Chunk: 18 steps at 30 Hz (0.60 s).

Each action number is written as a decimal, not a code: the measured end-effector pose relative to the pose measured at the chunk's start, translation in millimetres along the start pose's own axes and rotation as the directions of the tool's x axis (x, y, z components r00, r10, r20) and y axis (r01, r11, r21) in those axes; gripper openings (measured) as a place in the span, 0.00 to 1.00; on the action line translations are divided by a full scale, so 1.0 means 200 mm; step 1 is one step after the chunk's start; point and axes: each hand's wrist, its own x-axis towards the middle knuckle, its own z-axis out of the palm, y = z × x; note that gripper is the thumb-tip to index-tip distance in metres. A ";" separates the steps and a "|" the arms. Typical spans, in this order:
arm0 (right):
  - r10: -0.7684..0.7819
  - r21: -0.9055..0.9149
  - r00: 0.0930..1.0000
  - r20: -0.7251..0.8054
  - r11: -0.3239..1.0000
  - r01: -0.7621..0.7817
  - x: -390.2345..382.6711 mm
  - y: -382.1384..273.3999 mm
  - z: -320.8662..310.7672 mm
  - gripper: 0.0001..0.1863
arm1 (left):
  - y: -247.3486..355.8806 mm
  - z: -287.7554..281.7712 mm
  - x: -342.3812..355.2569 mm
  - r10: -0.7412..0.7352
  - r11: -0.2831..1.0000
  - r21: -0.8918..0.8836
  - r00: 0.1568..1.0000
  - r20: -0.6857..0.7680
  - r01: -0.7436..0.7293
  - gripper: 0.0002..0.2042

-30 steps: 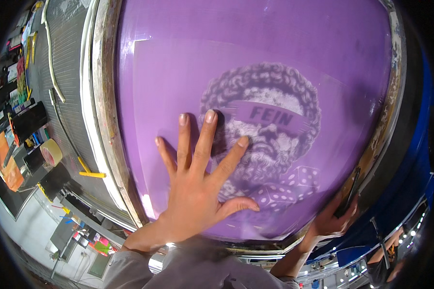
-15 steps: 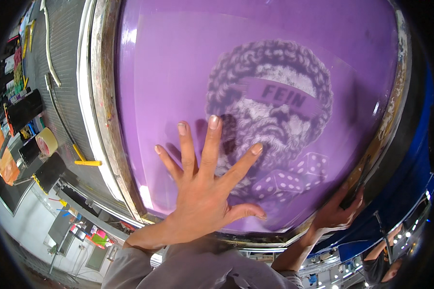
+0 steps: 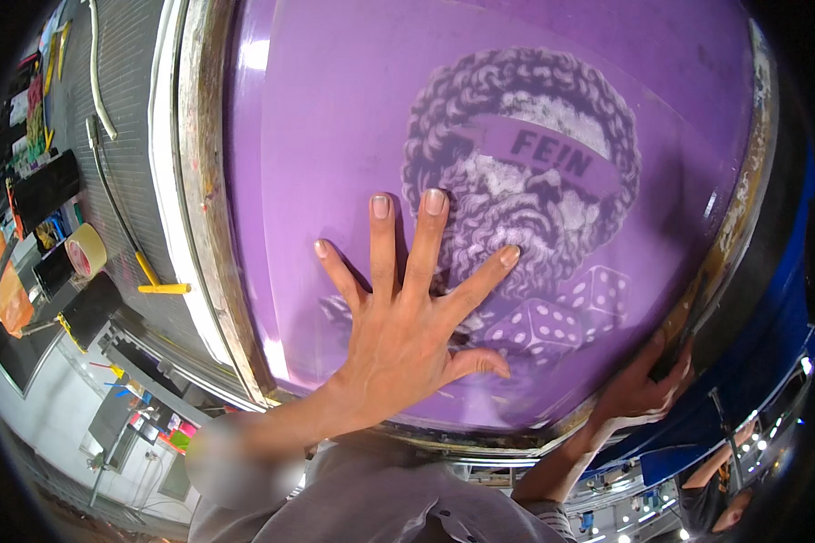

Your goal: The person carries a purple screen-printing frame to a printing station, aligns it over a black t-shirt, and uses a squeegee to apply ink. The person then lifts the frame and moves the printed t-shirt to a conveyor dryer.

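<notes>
Seemingly, the purple screen (image 3: pixel 335 118), inside its wooden frame (image 3: pixel 200 109), is being steadied: toward the near edge the left hand (image 3: pixel 397 330) is laid on it, spread; by the near right corner the right hand (image 3: pixel 641 387) is curled, grip unclear. Even pressure seems called for next.

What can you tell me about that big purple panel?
The purple panel looks smooth and glossy, with bright reflections at left. It carries an image of a curly, bearded head and dice. A worn, stained frame borders it. The left hand is spread over it, touching or nearly so.
</notes>
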 end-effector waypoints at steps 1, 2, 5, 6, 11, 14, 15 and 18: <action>0.010 -0.007 1.000 0.004 1.000 -0.010 0.00 -0.01 -0.01 0.21 | 0.00 0.00 0.00 0.002 1.000 -0.001 1.000 -0.005 -0.002 0.46; 0.020 -0.013 1.000 0.007 1.000 -0.020 -0.01 -0.02 -0.01 0.21 | 0.00 0.00 -0.01 0.005 1.000 -0.002 1.000 -0.010 -0.005 0.46; -0.007 -0.027 1.000 0.020 1.000 0.008 0.00 -0.01 -0.02 0.23 | -0.01 0.00 -0.01 0.020 1.000 -0.016 1.000 -0.024 -0.020 0.45; 0.002 -0.017 1.000 0.021 1.000 -0.001 0.00 -0.02 -0.02 0.23 | -0.01 0.00 -0.01 0.028 0.999 -0.020 0.999 -0.031 -0.028 0.45; -0.016 -0.013 1.000 0.001 1.000 0.016 0.00 -0.03 -0.03 0.22 | -0.04 0.02 -0.12 0.034 0.998 -0.055 0.999 0.008 -0.033 0.46; 0.020 0.003 1.000 0.009 1.000 -0.020 0.00 -0.03 -0.01 0.22 | -0.04 0.03 -0.13 0.015 0.995 -0.096 1.000 0.009 -0.014 0.46; 0.027 0.003 1.000 -0.001 1.000 -0.027 -0.01 -0.02 -0.01 0.22 | -0.04 0.03 -0.14 0.010 0.995 -0.102 1.000 0.013 -0.009 0.46; 0.048 -0.013 0.999 -0.019 0.999 -0.048 -0.01 0.00 0.01 0.23 | -0.06 0.00 -0.15 0.044 0.980 -0.190 0.998 -0.047 -0.052 0.43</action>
